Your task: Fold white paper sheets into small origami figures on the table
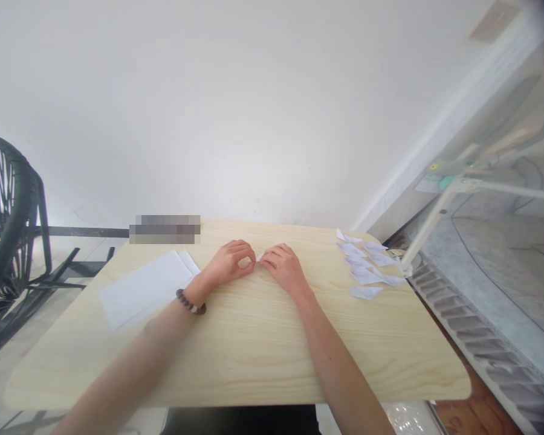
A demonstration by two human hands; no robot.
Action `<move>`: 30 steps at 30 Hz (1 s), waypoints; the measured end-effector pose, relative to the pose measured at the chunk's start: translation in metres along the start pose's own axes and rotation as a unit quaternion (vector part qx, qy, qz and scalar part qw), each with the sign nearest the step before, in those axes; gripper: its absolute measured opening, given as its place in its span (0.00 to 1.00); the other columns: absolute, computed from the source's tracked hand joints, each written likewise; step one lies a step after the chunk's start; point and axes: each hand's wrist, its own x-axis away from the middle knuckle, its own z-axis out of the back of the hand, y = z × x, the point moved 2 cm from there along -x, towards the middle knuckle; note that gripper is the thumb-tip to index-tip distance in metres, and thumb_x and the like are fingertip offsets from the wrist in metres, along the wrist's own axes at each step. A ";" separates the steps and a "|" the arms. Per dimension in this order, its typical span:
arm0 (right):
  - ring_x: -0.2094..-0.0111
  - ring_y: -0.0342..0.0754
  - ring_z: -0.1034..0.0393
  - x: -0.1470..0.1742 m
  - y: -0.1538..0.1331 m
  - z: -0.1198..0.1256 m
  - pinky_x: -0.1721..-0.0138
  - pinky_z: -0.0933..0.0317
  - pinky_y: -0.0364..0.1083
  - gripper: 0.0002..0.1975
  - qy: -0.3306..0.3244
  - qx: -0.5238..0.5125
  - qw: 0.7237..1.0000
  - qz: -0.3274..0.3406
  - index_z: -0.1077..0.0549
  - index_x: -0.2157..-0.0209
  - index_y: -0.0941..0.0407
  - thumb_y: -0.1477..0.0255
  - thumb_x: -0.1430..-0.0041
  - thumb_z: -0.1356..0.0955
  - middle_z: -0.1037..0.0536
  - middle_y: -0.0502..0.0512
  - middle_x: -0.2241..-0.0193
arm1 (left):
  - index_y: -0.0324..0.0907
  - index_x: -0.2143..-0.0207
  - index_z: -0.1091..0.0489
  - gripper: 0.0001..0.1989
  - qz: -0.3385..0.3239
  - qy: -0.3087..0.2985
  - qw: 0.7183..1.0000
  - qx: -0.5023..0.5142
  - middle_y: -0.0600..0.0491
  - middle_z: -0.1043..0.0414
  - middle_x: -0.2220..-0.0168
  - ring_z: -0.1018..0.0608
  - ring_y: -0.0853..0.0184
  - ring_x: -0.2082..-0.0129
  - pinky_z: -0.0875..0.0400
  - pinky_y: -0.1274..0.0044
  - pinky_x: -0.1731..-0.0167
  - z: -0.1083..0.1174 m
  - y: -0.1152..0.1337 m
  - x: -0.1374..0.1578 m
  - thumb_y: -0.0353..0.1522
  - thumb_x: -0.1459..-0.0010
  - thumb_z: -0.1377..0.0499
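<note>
A small piece of white paper [259, 257] shows between my fingertips over the middle of the wooden table [254, 350]; most of it is hidden. My left hand [231, 262], with a dark beaded bracelet [190, 302] at the wrist, pinches the paper's left side. From the other side, my right hand [283, 266] pinches it too, its fingers curled and close to the left fingertips. White paper sheets [145, 290] lie flat beside my left forearm. To the right, several folded pointed paper pieces [365, 275] lie in a loose group.
A blurred-out dark object [165, 229] sits at the table's back left corner. A black woven chair [13, 229] stands to the left. Behind the table rises a white wall [254, 109]. A white metal frame [435, 223] stands off the right edge.
</note>
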 end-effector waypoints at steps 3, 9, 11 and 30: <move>0.62 0.46 0.40 -0.002 -0.004 -0.004 0.60 0.47 0.46 0.06 -0.007 -0.002 1.000 0.007 0.29 0.72 0.54 0.72 0.47 0.37 0.28 0.51 0.69 | 0.41 0.71 0.33 0.06 -0.006 -0.003 1.000 -0.002 0.53 0.31 0.70 0.31 0.68 0.64 0.39 0.74 0.61 -0.002 0.001 -0.001 0.29 0.50 0.49; 0.62 0.46 0.41 -0.001 0.003 -0.001 0.60 0.48 0.46 0.04 0.003 0.002 1.000 -0.014 0.29 0.71 0.54 0.71 0.48 0.36 0.28 0.50 0.68 | 0.41 0.72 0.33 0.05 0.004 0.008 1.000 -0.006 0.53 0.31 0.70 0.31 0.68 0.65 0.39 0.74 0.61 0.001 -0.003 0.000 0.28 0.50 0.49; 0.62 0.46 0.41 0.001 0.009 0.002 0.59 0.48 0.46 0.04 0.019 0.010 0.999 -0.036 0.29 0.72 0.54 0.70 0.48 0.36 0.28 0.51 0.68 | 0.41 0.72 0.33 0.05 0.015 0.013 1.000 -0.011 0.52 0.31 0.70 0.31 0.68 0.65 0.39 0.74 0.62 0.004 -0.006 0.001 0.28 0.50 0.48; 0.63 0.45 0.40 -0.002 -0.005 -0.003 0.60 0.47 0.45 0.04 0.013 0.013 1.000 -0.005 0.31 0.72 0.54 0.71 0.47 0.37 0.29 0.51 0.69 | 0.41 0.70 0.33 0.06 -0.003 0.003 1.000 -0.010 0.52 0.31 0.70 0.31 0.68 0.64 0.39 0.74 0.61 0.001 -0.004 0.001 0.30 0.49 0.49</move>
